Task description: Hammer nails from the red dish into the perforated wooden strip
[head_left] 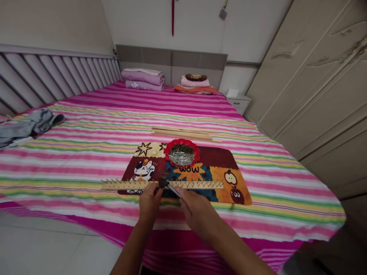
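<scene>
A hammer (172, 188) with a dark, blurred head and a metallic shaft is gripped in my right hand (197, 210). Its head is over the wooden strip (195, 185), close to the fingertips of my left hand (149, 200). The left thumb and fingers are pinched together at the strip's near edge; whatever is between them is hidden. Many nails stick up along the strip in a row, several of them leaning. Just beyond it, a red scalloped bowl (166, 150) holds loose nails (182, 154), some silvery and some dark bronze.
Under the strip and bowl lies a patterned mat (219, 156) on the striped bedspread (94, 141). More wooden strips (183, 133) rest behind the bowl. Grey clothing (34, 124) lies at the left, folded bedding (145, 79) by the headboard (197, 61). A wardrobe (312, 84) stands at right.
</scene>
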{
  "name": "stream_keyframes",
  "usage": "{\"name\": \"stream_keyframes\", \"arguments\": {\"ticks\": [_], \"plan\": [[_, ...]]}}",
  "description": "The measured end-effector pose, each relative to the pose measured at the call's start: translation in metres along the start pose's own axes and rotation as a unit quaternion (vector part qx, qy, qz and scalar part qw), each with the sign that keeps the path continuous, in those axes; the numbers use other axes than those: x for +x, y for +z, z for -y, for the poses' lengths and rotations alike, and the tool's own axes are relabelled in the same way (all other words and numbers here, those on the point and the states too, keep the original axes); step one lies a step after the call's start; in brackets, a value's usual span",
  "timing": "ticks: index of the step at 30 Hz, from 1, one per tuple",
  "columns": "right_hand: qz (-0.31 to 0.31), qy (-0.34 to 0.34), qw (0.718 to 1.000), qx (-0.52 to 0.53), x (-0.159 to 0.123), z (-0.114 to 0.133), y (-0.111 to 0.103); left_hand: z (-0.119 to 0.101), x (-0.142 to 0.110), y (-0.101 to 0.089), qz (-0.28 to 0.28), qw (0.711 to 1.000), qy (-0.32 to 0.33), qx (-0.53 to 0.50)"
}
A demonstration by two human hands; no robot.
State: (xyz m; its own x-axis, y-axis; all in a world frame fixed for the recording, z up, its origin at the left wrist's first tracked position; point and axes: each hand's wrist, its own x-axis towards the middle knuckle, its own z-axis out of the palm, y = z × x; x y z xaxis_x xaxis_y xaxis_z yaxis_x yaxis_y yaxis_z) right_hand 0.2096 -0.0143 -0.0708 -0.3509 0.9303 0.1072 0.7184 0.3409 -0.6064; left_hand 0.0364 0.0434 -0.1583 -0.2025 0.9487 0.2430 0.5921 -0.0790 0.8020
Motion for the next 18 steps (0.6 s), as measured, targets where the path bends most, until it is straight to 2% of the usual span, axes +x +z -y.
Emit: {"name": "stream_keyframes", "arguments": {"ticks": [5, 8, 10, 13, 18], "plan": [[-0.030, -0.010, 0.996, 0.078, -0.021, -0.002, -0.009, -0.004, 0.000, -0.001, 0.006, 1.000, -0.008, -0.004], [0.000, 0.015, 0.987, 0.158, -0.048, -0.014, -0.017, -0.002, 0.001, 0.000, 0.007, 1.000, -0.016, -0.017], [0.023, 0.041, 0.980, 0.193, -0.068, -0.030, -0.016, -0.001, 0.002, 0.001, 0.011, 1.000, -0.021, -0.013], [0.018, 0.097, 0.971, 0.217, -0.099, -0.065, -0.006, -0.003, 0.001, -0.003, 0.022, 1.000, -0.016, 0.010], [-0.009, 0.213, 0.942, 0.260, -0.140, -0.117, 0.017, -0.032, 0.007, -0.016, -0.018, 0.998, 0.017, 0.063]]}}
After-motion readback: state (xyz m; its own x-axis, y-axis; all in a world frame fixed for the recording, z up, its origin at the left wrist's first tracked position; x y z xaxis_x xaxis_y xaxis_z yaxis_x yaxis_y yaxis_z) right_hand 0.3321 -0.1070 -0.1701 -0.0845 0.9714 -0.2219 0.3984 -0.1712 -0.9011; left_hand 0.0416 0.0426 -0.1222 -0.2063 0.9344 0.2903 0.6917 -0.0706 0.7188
